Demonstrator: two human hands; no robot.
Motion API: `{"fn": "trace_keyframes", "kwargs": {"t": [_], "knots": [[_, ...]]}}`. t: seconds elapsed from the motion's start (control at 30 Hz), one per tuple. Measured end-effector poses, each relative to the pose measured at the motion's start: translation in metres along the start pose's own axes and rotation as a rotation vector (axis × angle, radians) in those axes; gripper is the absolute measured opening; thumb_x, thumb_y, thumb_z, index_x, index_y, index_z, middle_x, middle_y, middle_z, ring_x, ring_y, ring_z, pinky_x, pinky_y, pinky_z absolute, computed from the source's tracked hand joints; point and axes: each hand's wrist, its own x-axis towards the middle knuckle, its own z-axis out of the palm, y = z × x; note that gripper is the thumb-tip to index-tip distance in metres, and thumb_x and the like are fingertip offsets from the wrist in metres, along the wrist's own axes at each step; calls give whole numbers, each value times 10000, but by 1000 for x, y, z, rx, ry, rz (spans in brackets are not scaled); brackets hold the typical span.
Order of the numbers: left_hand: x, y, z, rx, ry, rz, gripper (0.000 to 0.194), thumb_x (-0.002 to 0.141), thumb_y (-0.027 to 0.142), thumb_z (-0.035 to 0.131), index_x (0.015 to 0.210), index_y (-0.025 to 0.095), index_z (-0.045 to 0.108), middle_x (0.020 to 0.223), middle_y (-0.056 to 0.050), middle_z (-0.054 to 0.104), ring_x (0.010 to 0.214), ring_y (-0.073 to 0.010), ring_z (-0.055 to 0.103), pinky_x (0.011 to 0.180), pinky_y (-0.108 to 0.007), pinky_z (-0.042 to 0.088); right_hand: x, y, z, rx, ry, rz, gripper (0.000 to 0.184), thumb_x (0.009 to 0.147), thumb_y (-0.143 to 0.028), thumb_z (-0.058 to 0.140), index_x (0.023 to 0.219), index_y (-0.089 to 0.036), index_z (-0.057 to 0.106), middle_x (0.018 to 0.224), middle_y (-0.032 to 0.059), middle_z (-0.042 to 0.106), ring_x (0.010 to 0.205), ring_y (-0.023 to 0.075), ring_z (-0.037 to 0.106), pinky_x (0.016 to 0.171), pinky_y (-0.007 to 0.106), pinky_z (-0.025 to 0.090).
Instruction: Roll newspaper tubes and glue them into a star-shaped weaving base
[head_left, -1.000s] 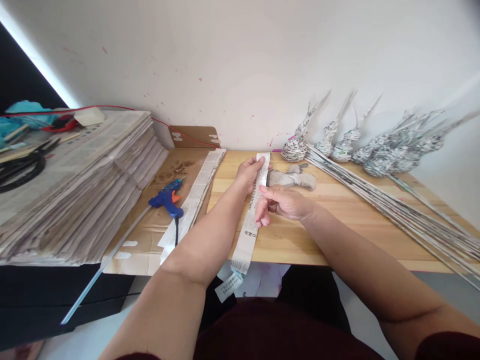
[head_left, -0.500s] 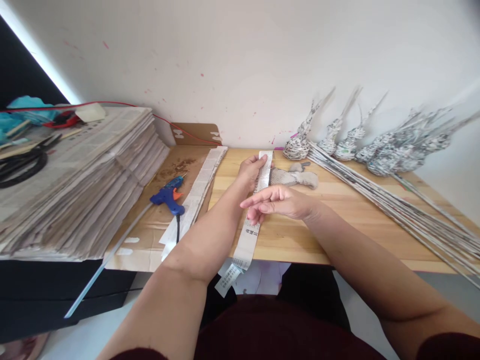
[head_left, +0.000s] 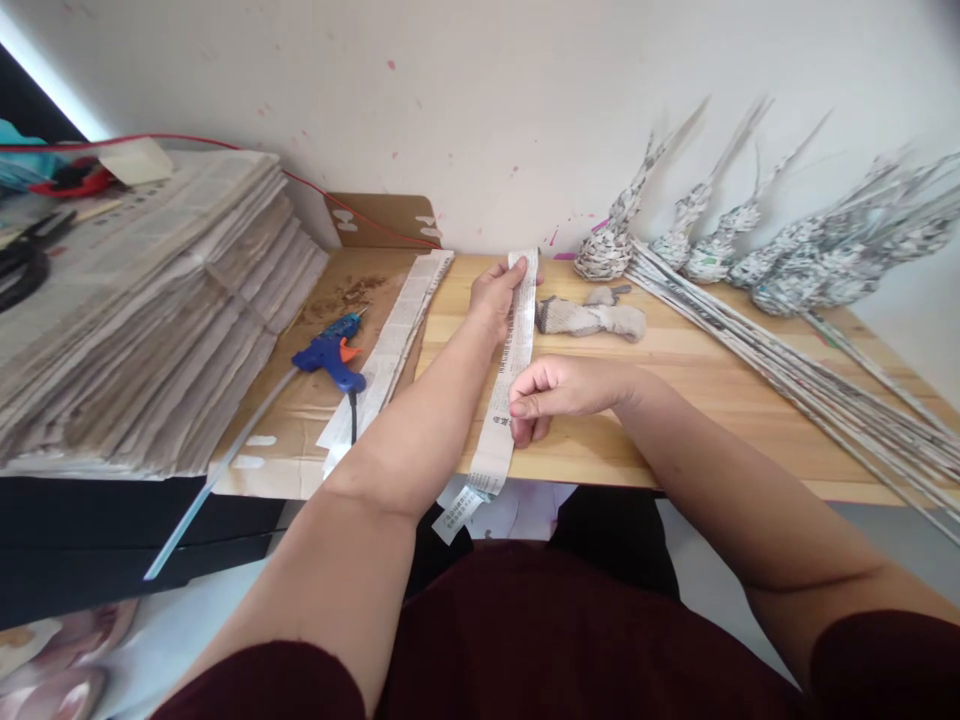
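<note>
A: Your left hand [head_left: 497, 298] pinches the far end of the newspaper strip [head_left: 519, 325], thumb on top.

B: And your right hand [head_left: 553, 390]?

A: You have it loosely curled at the strip's right edge, nearer you; I can't tell whether it grips the paper.

B: Your strip runs over the worktop [head_left: 585, 452] to its front edge, between the blue glue gun [head_left: 330, 358] and the greyish cloth [head_left: 592, 318].

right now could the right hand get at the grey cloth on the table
Probably yes: the right hand is just nearer the person than the grey cloth, and only bare table shows between them.
</note>
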Motion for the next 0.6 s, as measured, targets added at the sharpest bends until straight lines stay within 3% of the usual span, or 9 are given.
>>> {"fn": "trace_keyframes", "kwargs": {"t": [0.07,0.2,0.23,0.33,0.47,0.53,0.6], "knots": [[-1,2,0,-19,39,-2,273,730,331,759,873,148,616,773,-40,682,675,-135,637,619,-223,507,1,-1,3,3,-67,53,414,803,-519,646,790,-107,687,804,86,731,743,153,702,697,275,574],[-2,3,1,-17,52,8,264,742,331,750,871,149,608,784,-34,682,723,-141,648,642,-222,504,-3,-5,4,-29,-350,201,426,787,-532,660,800,-107,692,715,69,718,649,154,702,551,215,541],[-2,3,1,-18,48,10,266,742,333,750,873,151,608,789,-34,683,732,-143,650,647,-224,504,-4,-5,3,-22,-362,194,424,789,-530,659,814,-108,695,689,60,711,617,149,697,516,202,524],[-1,3,0,-33,43,19,266,735,327,756,865,150,606,787,-35,684,729,-142,653,651,-221,498,-5,-2,-4,29,-191,61,409,799,-505,663,893,-109,701,742,66,724,640,153,703,526,206,531],[0,2,1,-42,37,29,233,738,309,750,822,149,603,746,-30,678,658,-128,632,605,-213,475,3,8,-10,89,53,-143,391,823,-441,666,1054,-126,691,1039,120,718,947,198,693,767,286,566],[0,3,2,-23,31,30,220,739,312,744,798,154,602,708,-23,670,614,-120,610,569,-207,454,7,10,-9,87,101,-167,403,820,-427,673,1096,-134,682,1086,124,702,995,197,674,793,283,558],[0,3,2,-9,30,36,208,737,306,740,768,159,596,669,-16,661,579,-109,589,541,-198,433,9,10,-7,44,104,-118,424,807,-432,684,1116,-141,674,1059,117,705,902,175,693,713,251,562]]}}
